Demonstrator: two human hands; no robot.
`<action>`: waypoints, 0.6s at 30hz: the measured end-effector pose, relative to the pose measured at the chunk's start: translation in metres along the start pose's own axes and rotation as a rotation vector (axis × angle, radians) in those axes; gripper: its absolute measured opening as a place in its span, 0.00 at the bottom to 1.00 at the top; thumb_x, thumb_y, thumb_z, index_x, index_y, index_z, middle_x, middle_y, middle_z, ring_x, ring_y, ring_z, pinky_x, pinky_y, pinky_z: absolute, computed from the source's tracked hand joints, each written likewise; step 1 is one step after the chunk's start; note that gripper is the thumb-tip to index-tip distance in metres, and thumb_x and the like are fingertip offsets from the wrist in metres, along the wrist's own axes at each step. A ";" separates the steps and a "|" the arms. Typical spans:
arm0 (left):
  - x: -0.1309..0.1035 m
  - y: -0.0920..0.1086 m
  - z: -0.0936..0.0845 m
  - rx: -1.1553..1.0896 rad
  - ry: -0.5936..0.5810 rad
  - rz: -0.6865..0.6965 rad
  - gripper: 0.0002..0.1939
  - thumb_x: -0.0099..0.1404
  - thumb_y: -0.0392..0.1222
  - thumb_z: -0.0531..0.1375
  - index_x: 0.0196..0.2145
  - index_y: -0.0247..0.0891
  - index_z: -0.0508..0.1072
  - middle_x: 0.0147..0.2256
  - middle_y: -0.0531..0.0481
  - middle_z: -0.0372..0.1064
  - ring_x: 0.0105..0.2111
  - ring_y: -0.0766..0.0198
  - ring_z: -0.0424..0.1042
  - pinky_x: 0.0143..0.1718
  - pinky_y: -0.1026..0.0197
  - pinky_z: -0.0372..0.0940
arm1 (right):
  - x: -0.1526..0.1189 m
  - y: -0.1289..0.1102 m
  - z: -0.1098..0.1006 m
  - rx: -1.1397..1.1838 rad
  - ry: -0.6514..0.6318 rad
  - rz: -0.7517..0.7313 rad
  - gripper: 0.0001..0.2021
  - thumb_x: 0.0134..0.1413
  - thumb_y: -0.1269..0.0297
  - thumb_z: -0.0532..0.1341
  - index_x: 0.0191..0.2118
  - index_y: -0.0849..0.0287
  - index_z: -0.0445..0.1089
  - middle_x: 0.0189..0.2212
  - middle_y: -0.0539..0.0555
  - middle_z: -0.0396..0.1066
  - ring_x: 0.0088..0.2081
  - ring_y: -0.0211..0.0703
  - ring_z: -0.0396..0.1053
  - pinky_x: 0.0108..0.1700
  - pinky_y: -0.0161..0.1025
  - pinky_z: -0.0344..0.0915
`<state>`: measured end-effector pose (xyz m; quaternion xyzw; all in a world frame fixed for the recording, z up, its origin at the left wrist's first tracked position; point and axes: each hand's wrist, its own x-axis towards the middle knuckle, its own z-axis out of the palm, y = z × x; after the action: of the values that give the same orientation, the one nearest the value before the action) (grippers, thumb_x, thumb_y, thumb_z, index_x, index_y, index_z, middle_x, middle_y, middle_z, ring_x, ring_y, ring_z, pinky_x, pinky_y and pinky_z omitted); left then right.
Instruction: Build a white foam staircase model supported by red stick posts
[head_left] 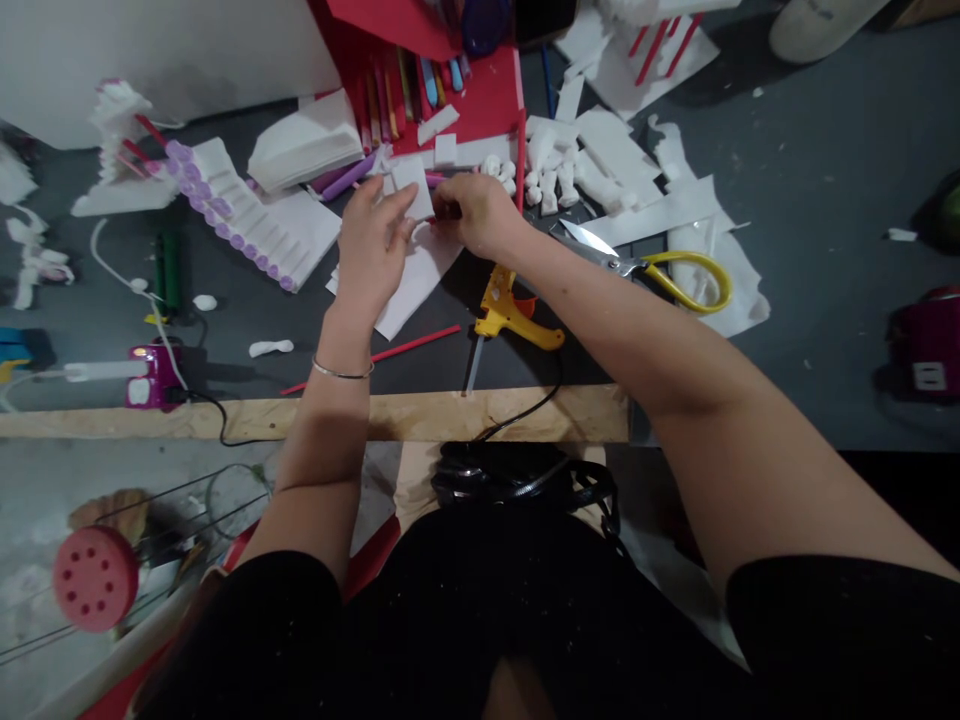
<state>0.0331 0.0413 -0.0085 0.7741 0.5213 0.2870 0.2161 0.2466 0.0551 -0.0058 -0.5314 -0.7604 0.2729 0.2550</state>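
My left hand (373,243) is curled at a small white paper-like piece (412,187), with its fingertips on the piece's lower left side. My right hand (484,213) is close beside it on the right, its fingers bent and pinched together. Whatever is between those fingertips is hidden. Beneath both hands lies a white sheet (416,285). Nearer me, a yellow glue gun (501,305) rests on the dark table with a glue stick at its back. Scissors with yellow handles (686,280) lie under and right of my right forearm.
A red stick (416,343) lies near the wooden table edge (525,412). On the left stands a white piece with purple discs (229,220). A red box (491,80) holds several coloured sticks. White scraps (615,160) and small white figures (550,180) lie on the right.
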 end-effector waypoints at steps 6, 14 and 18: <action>0.001 0.001 0.000 -0.046 -0.008 -0.023 0.27 0.68 0.68 0.62 0.60 0.59 0.76 0.67 0.51 0.69 0.74 0.47 0.57 0.77 0.42 0.48 | -0.003 -0.006 -0.008 0.032 -0.025 -0.007 0.12 0.52 0.74 0.67 0.28 0.51 0.65 0.35 0.50 0.77 0.40 0.48 0.73 0.47 0.44 0.68; -0.005 0.023 -0.010 0.151 0.101 0.022 0.25 0.72 0.55 0.63 0.63 0.50 0.76 0.68 0.40 0.67 0.71 0.43 0.63 0.75 0.38 0.53 | -0.008 -0.014 -0.025 0.113 -0.055 0.075 0.16 0.52 0.77 0.68 0.26 0.51 0.63 0.27 0.48 0.72 0.34 0.45 0.70 0.42 0.45 0.67; -0.024 0.048 -0.010 0.089 0.241 0.007 0.16 0.74 0.56 0.61 0.54 0.50 0.78 0.53 0.44 0.78 0.57 0.48 0.75 0.64 0.43 0.67 | -0.022 -0.016 -0.046 0.206 -0.088 0.109 0.12 0.56 0.76 0.67 0.28 0.55 0.68 0.26 0.47 0.70 0.29 0.39 0.66 0.36 0.41 0.64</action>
<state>0.0524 0.0019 0.0241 0.7447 0.5530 0.3551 0.1163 0.2732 0.0363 0.0363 -0.5305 -0.7087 0.3860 0.2596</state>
